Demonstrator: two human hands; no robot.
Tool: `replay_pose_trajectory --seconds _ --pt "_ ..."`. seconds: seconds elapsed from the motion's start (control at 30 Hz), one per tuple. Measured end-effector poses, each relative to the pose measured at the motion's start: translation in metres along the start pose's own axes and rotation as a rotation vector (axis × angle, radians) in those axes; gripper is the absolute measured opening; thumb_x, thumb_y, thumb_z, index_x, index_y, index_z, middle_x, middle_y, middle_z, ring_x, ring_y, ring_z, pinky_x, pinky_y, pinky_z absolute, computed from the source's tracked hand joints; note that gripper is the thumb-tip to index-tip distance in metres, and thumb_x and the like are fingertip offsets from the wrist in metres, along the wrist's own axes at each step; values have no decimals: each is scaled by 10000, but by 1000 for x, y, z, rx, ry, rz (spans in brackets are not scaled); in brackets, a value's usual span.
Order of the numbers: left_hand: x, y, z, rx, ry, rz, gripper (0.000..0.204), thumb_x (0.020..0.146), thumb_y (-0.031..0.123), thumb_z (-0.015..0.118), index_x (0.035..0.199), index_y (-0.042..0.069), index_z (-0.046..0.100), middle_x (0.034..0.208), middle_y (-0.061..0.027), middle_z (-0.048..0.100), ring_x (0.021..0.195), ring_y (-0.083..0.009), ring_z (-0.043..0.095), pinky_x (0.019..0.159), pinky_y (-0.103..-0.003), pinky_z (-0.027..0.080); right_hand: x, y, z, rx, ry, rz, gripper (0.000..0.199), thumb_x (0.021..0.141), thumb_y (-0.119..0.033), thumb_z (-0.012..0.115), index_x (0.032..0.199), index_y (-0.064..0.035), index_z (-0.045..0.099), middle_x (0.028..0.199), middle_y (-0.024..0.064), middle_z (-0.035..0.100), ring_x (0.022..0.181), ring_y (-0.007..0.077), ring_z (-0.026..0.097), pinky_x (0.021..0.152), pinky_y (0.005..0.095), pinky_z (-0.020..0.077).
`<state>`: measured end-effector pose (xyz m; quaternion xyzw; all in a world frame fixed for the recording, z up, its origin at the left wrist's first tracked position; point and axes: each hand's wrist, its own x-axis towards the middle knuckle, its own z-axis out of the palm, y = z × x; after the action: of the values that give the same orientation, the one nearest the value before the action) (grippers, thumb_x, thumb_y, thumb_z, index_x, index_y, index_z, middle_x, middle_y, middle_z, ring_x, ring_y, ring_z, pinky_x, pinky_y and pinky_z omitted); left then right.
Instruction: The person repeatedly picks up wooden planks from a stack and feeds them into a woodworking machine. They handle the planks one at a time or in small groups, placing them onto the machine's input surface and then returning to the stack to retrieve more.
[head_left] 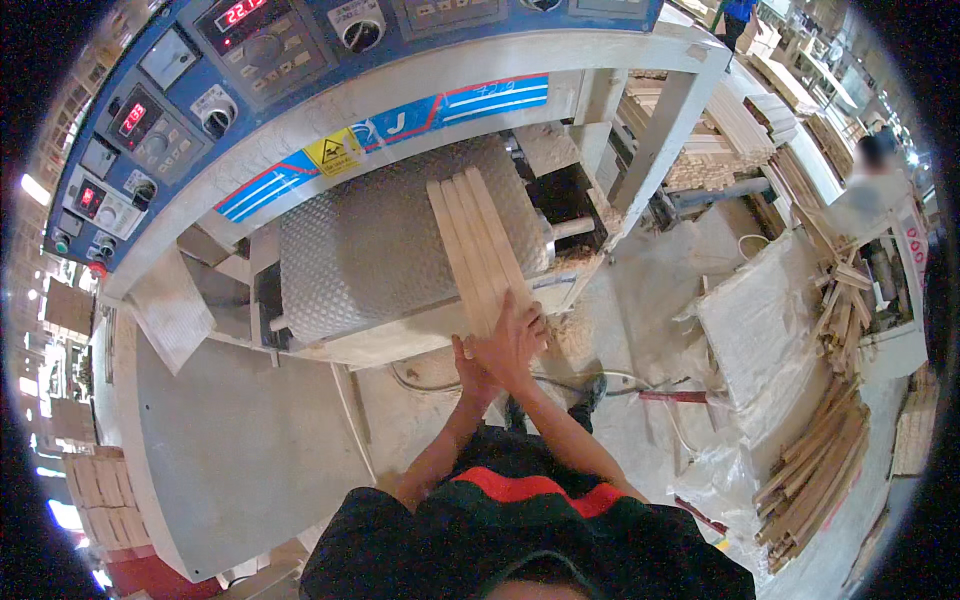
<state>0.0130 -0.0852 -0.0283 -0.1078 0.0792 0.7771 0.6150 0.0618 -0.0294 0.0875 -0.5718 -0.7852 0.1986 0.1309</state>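
Three pale wooden strips (470, 235) lie side by side, their far part on the dark textured conveyor belt (360, 255) of a machine and their near end reaching past its front edge. At that near end is my right hand (512, 340), its fingers closed around the strips' right side. My left hand (474, 372) sits just left of it, partly behind the right wrist. Its thumb points up beside the strips, while its other fingers are hidden.
Over the belt stands a blue control panel (190, 100) with knobs and red displays. A grey board (250, 440) is at left. Thin wood offcuts (815, 480) lie at right beside plastic sheeting (765, 320). A cable (560, 382) crosses the floor. A blurred person (872, 195) is far right.
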Motion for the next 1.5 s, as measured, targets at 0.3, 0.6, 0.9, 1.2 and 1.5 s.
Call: replay_pose_trajectory --seconds 0.3,0.6,0.9,1.2,1.5 --pt "7 -9 59 67 -67 22 713 906 601 259 1357 60 369 1319 -128 474 1214 -301 441 1053 -437 318 27 -11 -16 -20 15 -66 1015 552 -502 766 1352 -49 335 1273 339 351 1108 477 403 918 587 316" --pt "18 9 50 42 90 135 550 953 469 251 1306 82 419 1253 -117 510 1174 -298 470 988 -482 374 60 37 33 288 20 -184 680 808 -348 607 1348 -36 335 1126 294 495 1053 437 479 880 493 404" --pt "31 11 78 157 73 233 509 970 425 245 1322 89 393 1303 -134 460 1186 -321 456 982 -512 370 94 60 42 734 -5 -264 431 835 -38 558 1261 -90 517 720 85 582 630 150 542 573 290 455" --pt "54 21 66 143 74 244 408 962 347 317 1258 95 437 1252 -152 494 1133 -355 493 972 -578 383 119 63 44 919 -208 -199 456 866 -54 546 1315 -103 486 660 -19 521 571 42 420 497 225 363" --pt "77 31 64 158 68 258 472 969 386 282 1311 81 394 1335 -136 426 1221 -334 420 1012 -561 327 145 71 84 1023 -173 -209 469 892 -116 552 1347 -100 440 671 -26 531 572 42 420 484 222 349"
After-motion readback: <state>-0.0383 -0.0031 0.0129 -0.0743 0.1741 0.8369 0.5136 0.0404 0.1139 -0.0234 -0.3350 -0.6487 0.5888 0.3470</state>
